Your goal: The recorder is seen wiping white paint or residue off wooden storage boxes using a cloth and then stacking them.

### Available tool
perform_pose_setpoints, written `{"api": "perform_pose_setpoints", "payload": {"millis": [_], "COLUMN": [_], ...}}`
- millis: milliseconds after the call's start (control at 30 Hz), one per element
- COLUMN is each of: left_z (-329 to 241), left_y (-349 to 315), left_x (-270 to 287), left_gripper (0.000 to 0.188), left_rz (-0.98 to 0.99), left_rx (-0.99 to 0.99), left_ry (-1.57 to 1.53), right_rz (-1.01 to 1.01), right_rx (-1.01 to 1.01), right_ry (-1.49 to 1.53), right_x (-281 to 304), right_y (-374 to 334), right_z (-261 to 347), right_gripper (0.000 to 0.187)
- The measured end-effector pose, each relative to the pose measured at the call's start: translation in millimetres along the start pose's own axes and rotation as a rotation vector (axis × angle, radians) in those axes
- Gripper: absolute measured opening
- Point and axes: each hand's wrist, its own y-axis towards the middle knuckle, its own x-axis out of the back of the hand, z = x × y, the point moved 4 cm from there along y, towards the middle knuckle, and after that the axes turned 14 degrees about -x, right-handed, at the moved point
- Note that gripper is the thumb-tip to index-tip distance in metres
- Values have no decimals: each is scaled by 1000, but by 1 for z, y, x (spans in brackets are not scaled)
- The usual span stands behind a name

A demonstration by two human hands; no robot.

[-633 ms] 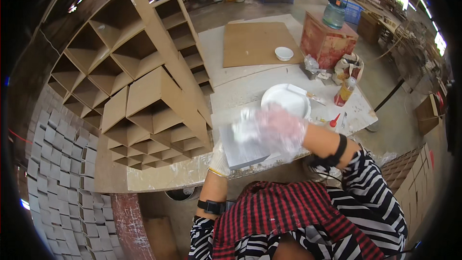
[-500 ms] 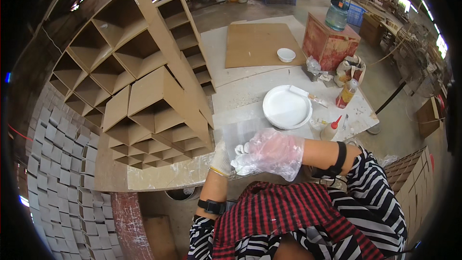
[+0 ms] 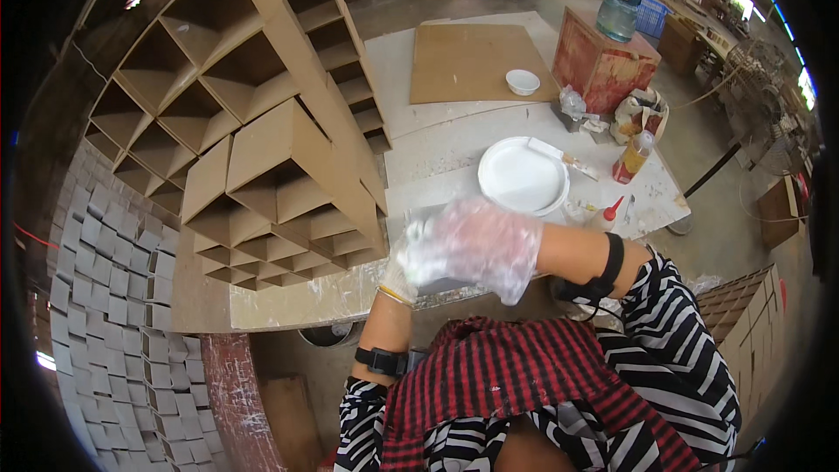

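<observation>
L glove [image 3: 400,273] wht; apron [image 3: 494,367] red/blk check; sleeves [image 3: 677,345] blk/wht stripes

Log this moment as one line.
left hand: gloved, beside grey box | right hand: plastic-covered, blurred, over box | brush: lying across rim of white dish

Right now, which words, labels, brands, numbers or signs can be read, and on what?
None can be read.
Yellow-and-red plastic bottle: any print too small.
Bluish clear plastic jug: markings, if any, too small.
Grey rectangular box: mostly hidden; no text shows.
</observation>
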Motion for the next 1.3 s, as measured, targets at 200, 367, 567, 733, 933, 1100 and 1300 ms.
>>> {"api": "perform_pose_setpoints", "payload": {"millis": [200,367,567,733,933,1100,1300], "left_z": [2,-15,2,-2,-10,-7,-4], "left_y": [-10,-14,20,4,-8,0,17], "left_x": [-8,-21,51,11,20,-20,39], "left_gripper": [47,46,65,67,69,43,65], "left_rz": [-81,-142,65,-111,-256,-286,451], "left_rx": [-9,-39,-403,-143,-122,38,-346], "left_ry": [-51,-158,75,-74,-156,-203,401], "right_rz": [-558,-392,-196,-309,-539,-506,-126], "right_rx": [281,-269,56,101,-75,122,179], "right_ry": [131,44,-132,-132,-191,-177,-6], "right_x": [-5,5,42,15,19,14,14], "right_y": [4,-9,-23,-18,-6,-24,-15], "right_z": [-51,-88,9,-1,-36,-21,4], "right_gripper": [35,32,34,61,46,38,74]}}
